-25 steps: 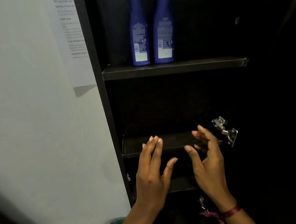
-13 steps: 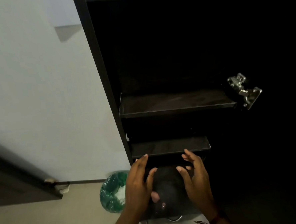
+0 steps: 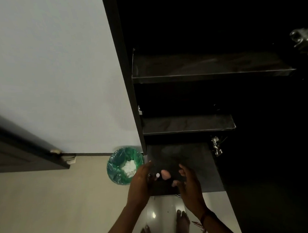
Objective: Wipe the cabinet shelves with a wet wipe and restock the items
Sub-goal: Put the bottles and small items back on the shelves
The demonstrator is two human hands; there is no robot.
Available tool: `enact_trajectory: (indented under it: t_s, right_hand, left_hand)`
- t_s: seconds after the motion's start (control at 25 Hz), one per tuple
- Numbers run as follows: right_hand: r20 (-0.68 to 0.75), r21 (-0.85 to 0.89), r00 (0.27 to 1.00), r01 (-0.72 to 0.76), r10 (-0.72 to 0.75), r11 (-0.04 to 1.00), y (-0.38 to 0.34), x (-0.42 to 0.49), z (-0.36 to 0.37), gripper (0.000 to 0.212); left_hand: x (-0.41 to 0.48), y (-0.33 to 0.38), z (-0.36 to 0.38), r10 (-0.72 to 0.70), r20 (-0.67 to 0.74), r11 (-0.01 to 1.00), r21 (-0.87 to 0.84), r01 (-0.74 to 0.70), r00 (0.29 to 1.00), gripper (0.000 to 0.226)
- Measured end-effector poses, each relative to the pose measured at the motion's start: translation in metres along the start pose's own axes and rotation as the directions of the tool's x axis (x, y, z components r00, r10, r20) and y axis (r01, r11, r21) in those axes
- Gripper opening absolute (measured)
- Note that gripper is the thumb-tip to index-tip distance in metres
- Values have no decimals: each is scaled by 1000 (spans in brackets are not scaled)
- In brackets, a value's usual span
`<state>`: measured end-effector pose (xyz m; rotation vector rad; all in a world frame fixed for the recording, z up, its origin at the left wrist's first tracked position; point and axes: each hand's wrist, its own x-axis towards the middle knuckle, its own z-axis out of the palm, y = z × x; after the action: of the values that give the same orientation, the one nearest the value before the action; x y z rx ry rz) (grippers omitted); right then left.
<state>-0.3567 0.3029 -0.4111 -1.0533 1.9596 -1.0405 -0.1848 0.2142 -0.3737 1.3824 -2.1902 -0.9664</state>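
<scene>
We looked down into the open cabinet (image 3: 126, 82), where our left hand (image 3: 141, 180) and right hand (image 3: 189, 183) met just above the front of the bottom shelf (image 3: 200, 156). Between them sat a dark item (image 3: 168, 166), too dim against the black board for us to tell what it was. Both grips were curled against its sides, left and right, and a small white cap (image 3: 157, 174) showed by the left fingers. Above it the middle shelf (image 3: 188, 125) and the upper shelf (image 3: 209, 66) lay bare in the part we could see. A metal hinge (image 3: 305, 42) jutted out at the far right, and a lower hinge (image 3: 216, 146) stuck out just beside the bottom shelf's right end, near our right hand. On the floor (image 3: 46, 204), touching the cabinet's left side, stood a bin (image 3: 117, 170) with a green liner and white crumpled material (image 3: 129, 167) inside. A dark door (image 3: 16, 142) leaned in along the wall (image 3: 47, 68), and our bare feet (image 3: 182, 222) stood below.
</scene>
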Motion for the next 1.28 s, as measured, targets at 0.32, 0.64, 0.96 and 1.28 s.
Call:
enact_trajectory:
  t_s: [0.32, 0.64, 0.96, 1.28]
  right_hand:
    - [53, -150, 978, -192, 201, 970, 53, 12, 34, 63]
    - [82, -304, 950, -264, 301, 915, 72, 31, 53, 50]
    - [90, -349, 959, -223, 269, 910, 75, 33, 55, 15]
    - [30, -279, 953, -282, 301, 918, 67, 28, 42, 2]
  left_hand:
    - [15, -52, 28, -205, 225, 972, 158, 172, 953, 74]
    - [32, -81, 46, -319, 262, 944, 173, 281, 911, 71]
    - [41, -90, 67, -321, 265, 944, 171, 284, 909, 53]
    - [40, -99, 80, -366, 190, 927, 162, 338, 911, 35]
